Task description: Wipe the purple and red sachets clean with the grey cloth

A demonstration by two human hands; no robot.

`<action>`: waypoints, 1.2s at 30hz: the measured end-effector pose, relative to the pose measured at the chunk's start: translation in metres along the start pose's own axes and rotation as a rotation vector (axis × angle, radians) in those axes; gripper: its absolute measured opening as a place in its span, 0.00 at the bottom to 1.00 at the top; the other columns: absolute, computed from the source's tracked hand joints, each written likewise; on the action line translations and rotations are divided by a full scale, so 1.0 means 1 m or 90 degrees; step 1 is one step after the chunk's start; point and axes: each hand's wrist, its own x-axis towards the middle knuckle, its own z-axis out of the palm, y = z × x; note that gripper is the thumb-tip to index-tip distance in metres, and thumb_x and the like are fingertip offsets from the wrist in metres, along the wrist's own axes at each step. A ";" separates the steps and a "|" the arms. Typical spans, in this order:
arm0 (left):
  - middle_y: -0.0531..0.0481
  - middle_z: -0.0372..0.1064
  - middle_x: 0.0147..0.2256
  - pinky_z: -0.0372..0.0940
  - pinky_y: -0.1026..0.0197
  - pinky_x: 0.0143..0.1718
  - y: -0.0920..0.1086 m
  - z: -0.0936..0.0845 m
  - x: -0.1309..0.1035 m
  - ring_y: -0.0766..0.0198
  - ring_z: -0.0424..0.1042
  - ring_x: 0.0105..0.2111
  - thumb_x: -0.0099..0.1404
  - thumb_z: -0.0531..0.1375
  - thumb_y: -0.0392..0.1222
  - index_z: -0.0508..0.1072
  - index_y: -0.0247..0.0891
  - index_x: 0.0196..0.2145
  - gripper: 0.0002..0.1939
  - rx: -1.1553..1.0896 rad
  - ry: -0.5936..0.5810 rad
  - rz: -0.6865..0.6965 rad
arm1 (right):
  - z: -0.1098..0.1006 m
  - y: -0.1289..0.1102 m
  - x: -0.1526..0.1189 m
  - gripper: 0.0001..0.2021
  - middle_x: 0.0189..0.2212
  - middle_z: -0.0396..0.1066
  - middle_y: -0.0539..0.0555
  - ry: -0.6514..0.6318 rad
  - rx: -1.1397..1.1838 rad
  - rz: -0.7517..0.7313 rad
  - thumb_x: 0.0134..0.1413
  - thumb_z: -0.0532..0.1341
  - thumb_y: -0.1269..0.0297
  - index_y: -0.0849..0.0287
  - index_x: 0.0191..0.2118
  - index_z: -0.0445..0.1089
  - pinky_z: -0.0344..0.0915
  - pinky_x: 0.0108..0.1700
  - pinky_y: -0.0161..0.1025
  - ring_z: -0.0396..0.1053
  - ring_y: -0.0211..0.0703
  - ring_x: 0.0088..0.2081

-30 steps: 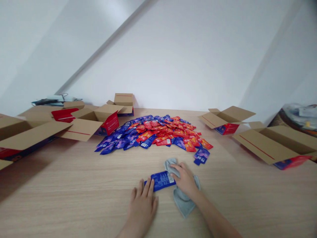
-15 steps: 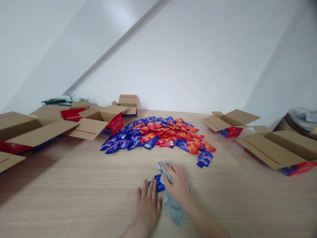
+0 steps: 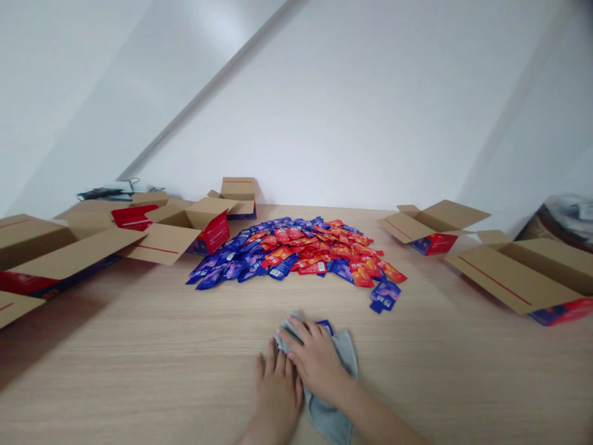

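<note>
My right hand [image 3: 317, 364] is closed on a grey-blue cloth [image 3: 345, 353] and presses it over a blue sachet [image 3: 328, 326]. Only the sachet's far right corner and a sliver by my left fingertips show; the cloth and hand hide the rest. My left hand [image 3: 276, 395] lies flat on the table just to the left, fingers stretched out, its fingertips at the sachet's left end beside the cloth. Beyond both hands spreads a heap of blue and red-orange sachets [image 3: 301, 250]. One blue sachet [image 3: 385, 293] lies at the heap's near right edge.
Open cardboard boxes flank the heap: a large box [image 3: 74, 262] and a smaller box [image 3: 180, 232] on the left, a box [image 3: 250, 201] at the back, and two boxes [image 3: 433, 228] on the right. A white wall [image 3: 352, 111] rises behind the wooden table [image 3: 162, 346].
My right hand has slid the cloth leftward across the blue sachet, covering its left part and baring its far right corner. My left hand has stayed nearly in place.
</note>
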 end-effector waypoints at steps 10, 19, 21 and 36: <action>0.41 0.49 0.68 0.40 0.34 0.65 0.001 0.001 0.000 0.39 0.40 0.69 0.67 0.47 0.43 0.59 0.38 0.66 0.30 -0.023 -0.040 0.006 | 0.004 -0.017 0.001 0.19 0.65 0.57 0.50 0.045 0.044 0.077 0.64 0.53 0.54 0.38 0.58 0.68 0.50 0.60 0.58 0.54 0.55 0.60; 0.39 0.49 0.68 0.42 0.35 0.65 0.006 -0.009 -0.003 0.39 0.41 0.69 0.66 0.46 0.42 0.57 0.30 0.67 0.32 -0.034 -0.045 -0.013 | 0.007 -0.014 0.002 0.20 0.64 0.60 0.50 0.051 0.056 0.079 0.64 0.53 0.61 0.41 0.59 0.68 0.51 0.61 0.54 0.56 0.52 0.59; 0.39 0.51 0.67 0.43 0.36 0.65 0.007 -0.010 -0.004 0.40 0.42 0.69 0.67 0.46 0.41 0.57 0.30 0.67 0.32 -0.033 -0.034 -0.016 | 0.008 -0.012 0.001 0.20 0.64 0.60 0.49 0.053 0.054 0.084 0.64 0.52 0.62 0.41 0.59 0.68 0.53 0.60 0.52 0.56 0.51 0.60; 0.46 0.50 0.68 0.51 0.36 0.63 0.000 0.015 0.006 0.41 0.47 0.68 0.69 0.45 0.44 0.55 0.37 0.68 0.31 -0.021 0.064 -0.019 | 0.003 0.010 -0.015 0.22 0.64 0.61 0.53 0.095 -0.037 0.173 0.62 0.53 0.66 0.44 0.58 0.70 0.56 0.59 0.54 0.60 0.55 0.59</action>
